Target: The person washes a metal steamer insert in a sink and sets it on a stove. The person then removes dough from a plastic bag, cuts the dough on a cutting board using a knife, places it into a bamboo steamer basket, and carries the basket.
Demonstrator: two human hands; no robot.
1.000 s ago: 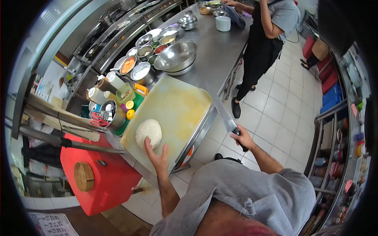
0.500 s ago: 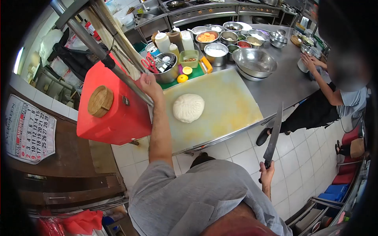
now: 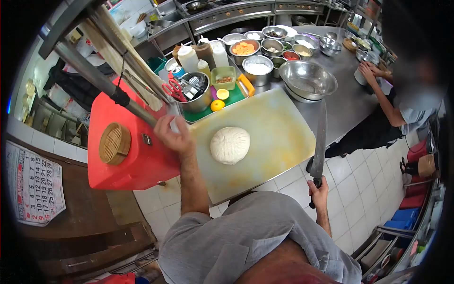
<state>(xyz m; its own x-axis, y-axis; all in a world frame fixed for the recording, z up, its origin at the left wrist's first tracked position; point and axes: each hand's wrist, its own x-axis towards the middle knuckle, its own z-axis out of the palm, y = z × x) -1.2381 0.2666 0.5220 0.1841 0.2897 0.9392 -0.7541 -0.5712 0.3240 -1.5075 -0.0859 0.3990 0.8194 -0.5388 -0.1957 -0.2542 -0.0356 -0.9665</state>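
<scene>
A round ball of pale dough (image 3: 230, 145) with a creased top rests on the yellowed cutting board (image 3: 279, 128). My left hand (image 3: 176, 136) is raised over the board's left edge, beside the red cooler, its fingers curled. A small whitish bit shows between them; I cannot make out what it is. Down at my right side, off the board, my right hand (image 3: 319, 191) grips the handle of a large kitchen knife (image 3: 321, 139). Its long blade points up and away from me, past the board's right corner.
A bamboo steamer lid (image 3: 115, 143) lies on the red cooler (image 3: 101, 113), beneath a slanting metal pole (image 3: 135, 111). Behind the board stand a pot of utensils (image 3: 202, 100), squeeze bottles, cut citrus (image 3: 222, 94) and a steel bowl (image 3: 308, 78). A co-worker (image 3: 392, 104) stands at the right.
My left hand has drawn back from near the utensil pot toward me. The knife has swung more upright and its tip is farther forward. My view has shifted slightly; the dough stays on the board.
</scene>
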